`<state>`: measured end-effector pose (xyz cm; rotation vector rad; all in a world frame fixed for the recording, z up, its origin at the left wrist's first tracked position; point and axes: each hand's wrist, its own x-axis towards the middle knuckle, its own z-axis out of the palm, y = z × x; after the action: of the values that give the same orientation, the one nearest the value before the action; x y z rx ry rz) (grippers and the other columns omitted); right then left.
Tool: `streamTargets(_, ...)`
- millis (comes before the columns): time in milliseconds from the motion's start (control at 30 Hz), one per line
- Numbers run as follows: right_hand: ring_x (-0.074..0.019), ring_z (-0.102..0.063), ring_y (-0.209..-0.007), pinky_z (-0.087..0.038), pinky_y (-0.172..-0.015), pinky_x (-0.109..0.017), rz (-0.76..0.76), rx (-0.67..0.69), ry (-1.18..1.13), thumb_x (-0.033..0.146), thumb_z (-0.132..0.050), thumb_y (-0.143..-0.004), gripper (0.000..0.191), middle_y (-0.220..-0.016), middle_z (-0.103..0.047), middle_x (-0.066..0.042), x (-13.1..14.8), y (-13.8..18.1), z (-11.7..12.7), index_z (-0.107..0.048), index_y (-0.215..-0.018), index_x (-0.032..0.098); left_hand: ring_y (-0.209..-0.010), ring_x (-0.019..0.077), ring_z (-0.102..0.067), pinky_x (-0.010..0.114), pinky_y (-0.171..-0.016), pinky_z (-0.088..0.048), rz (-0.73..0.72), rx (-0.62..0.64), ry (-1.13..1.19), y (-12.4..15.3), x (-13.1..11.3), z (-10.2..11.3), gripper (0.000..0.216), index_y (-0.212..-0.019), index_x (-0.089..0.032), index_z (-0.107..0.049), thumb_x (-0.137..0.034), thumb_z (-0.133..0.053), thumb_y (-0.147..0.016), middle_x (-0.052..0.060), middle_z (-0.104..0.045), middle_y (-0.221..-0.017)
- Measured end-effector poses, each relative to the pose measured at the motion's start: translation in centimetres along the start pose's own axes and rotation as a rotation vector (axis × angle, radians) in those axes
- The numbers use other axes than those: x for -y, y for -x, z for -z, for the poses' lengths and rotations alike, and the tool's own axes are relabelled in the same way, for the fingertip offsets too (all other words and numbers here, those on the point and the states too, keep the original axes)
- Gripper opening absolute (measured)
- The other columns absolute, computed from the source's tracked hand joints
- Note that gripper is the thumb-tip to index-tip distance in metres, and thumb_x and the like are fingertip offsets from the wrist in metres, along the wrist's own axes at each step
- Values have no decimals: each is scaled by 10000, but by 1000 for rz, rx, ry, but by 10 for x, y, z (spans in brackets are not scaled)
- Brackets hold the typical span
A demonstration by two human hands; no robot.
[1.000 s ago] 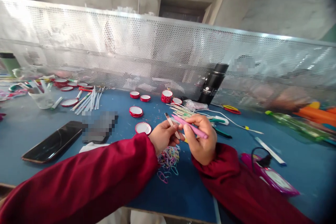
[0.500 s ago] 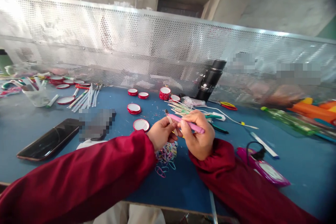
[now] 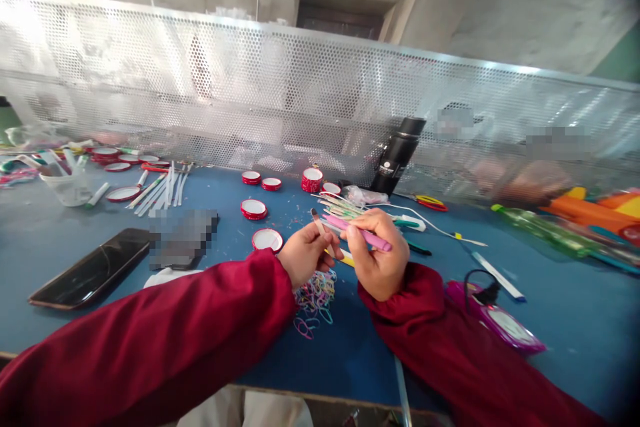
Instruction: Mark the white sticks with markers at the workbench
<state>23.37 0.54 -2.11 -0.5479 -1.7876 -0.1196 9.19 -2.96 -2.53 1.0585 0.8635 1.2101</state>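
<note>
My right hand point(image 3: 376, 259) is closed around a pink pen-like stick point(image 3: 367, 235), holding it over the blue table point(image 3: 575, 320). My left hand point(image 3: 306, 255) pinches a thin pale stick point(image 3: 317, 221) with a dark tip, right beside the pink one. Both arms wear dark red sleeves. Under the hands lies a heap of small coloured rubber bands point(image 3: 314, 299). Just beyond my fingers is a bundle of thin sticks point(image 3: 336, 205).
Red-rimmed round lids point(image 3: 254, 208) dot the table, with more lids and white sticks point(image 3: 160, 185) at far left. A black phone point(image 3: 86, 269) lies left. A black flask point(image 3: 396, 156) stands by the perforated metal screen point(image 3: 250, 87). A purple gadget with a cable point(image 3: 496, 320) lies right.
Both hands stay together with the same sticks and have drifted slightly up and left in view. The view itself shifted a little; the table's contents are unchanged.
</note>
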Motion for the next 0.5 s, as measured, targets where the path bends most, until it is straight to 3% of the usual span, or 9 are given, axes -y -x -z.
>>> streamTargets(500,-194,-576,-781,-485,-794,-403,100,4,-11,125,-594,-775,131,-758,-617,-18,10,1,-5,-567,-852,228,-462,41,-481,149,-451,-374,-3,4,-13,1,2,0,163,-813,-167,-508,-318,-541,-865,-40,-533,-614)
